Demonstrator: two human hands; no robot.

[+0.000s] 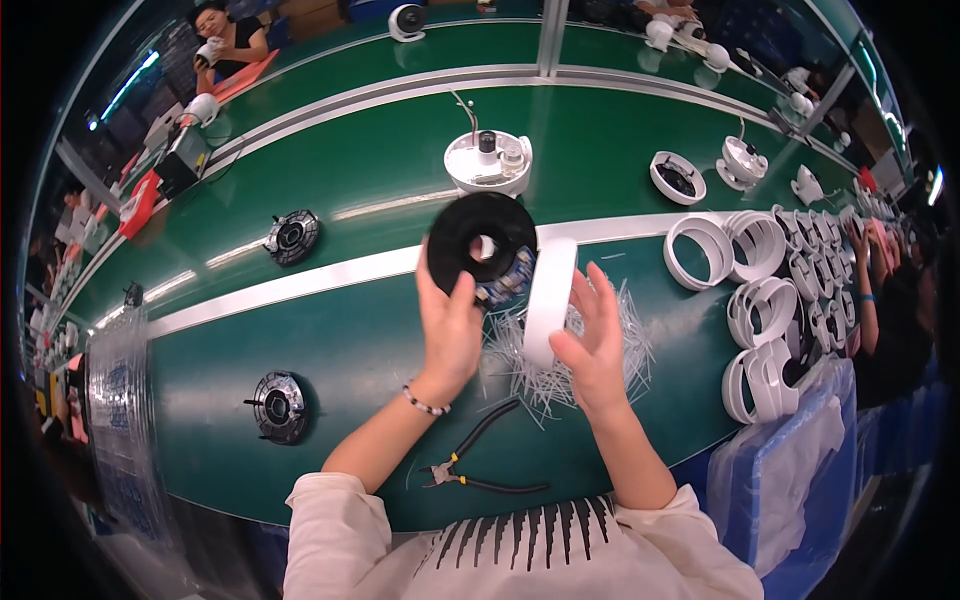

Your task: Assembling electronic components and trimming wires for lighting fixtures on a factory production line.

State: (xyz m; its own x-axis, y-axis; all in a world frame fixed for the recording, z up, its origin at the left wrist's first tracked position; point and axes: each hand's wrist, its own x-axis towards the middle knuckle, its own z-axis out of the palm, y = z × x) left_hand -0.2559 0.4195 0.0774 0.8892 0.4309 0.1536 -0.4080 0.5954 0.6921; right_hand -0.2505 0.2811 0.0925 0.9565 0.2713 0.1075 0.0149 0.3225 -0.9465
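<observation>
My left hand (450, 335) is closed on the edge of a black round camera part (500, 215), a disc with a hole in its middle and small electronic components along its lower right. Beside it, my right hand (598, 345) holds a white plastic ring (549, 305), seen nearly edge-on, with the thumb against its near side and the fingers loosely curved. Both parts are held up over a heap of thin, clear plastic strips (620, 365). Close to my forearms lie side cutters (455, 468) with black handles and yellow marks.
Stacked white rings (752, 245) stand at the right, above a blue bin (790, 490) covered in plastic. A white camera base (488, 165) is ahead on the green belt. Black round parts (282, 407) lie left. Other people (235, 45) sit at the far side and right.
</observation>
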